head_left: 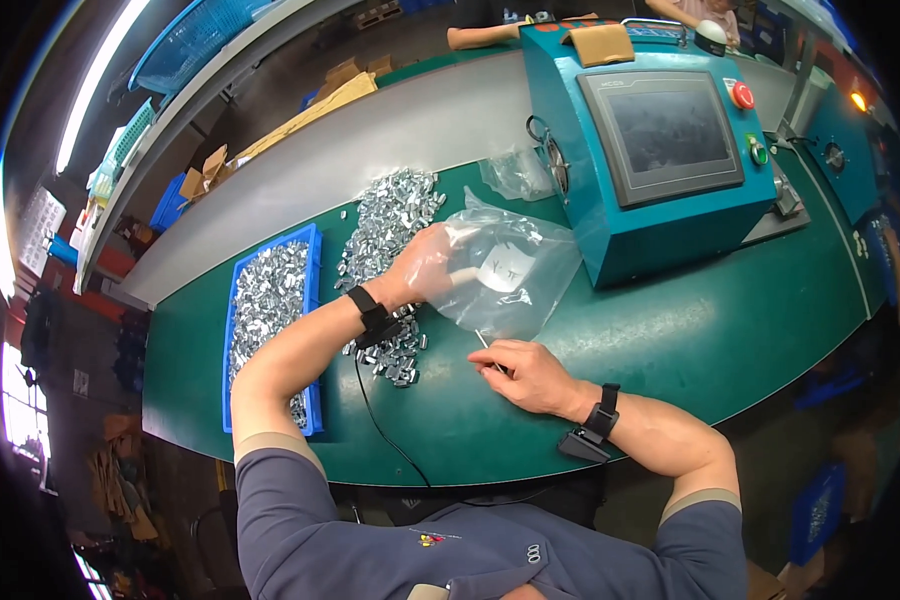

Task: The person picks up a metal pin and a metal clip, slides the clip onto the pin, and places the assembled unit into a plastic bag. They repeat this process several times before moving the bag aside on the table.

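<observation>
Fingers of your right hand pinch a thin white stick in the head view, at five o'clock from the clear plastic bag. Your left hand meets the bag at nine o'clock, its fingers showing through the plastic; whether they grip it cannot be told. Loose metal pieces lie at ten o'clock, the teal machine at two.

My left hand shows through a clear plastic bag beside piled metal pieces, while my right hand pinches a thin white stick over the green table
</observation>
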### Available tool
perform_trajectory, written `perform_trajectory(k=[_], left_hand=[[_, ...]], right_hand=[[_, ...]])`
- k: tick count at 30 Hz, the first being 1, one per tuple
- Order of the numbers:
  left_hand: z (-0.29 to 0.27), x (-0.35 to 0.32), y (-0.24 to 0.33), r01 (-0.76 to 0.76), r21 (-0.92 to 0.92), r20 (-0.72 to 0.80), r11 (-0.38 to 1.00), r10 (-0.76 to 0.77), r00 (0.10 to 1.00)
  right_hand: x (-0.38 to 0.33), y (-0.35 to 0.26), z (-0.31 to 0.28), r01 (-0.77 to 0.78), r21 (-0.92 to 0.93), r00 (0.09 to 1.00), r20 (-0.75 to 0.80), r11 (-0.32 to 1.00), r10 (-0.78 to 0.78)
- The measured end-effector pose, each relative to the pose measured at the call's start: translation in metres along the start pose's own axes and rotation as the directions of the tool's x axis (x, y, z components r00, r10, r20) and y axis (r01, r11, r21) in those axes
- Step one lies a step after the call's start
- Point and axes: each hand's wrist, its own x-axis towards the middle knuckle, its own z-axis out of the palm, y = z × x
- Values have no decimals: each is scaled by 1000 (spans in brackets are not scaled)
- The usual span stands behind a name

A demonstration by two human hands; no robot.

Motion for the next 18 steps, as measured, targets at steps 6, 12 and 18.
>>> perform_trajectory(k=[6,12,18], left_hand=[[10,17,0,-15,98,6,995,14,1000],[-9,67,-83,102,326,3,940,-109,994],[22,124,-87,136,203,-18,970,-135,991]], right_hand=[[-2,-5,-5,-25,-10,1000,13,1000,26],[0,-2,-1,1,-24,1000,23,1000,-1],[0,-5,-2,21,-8,1000,15,1000,-21]])
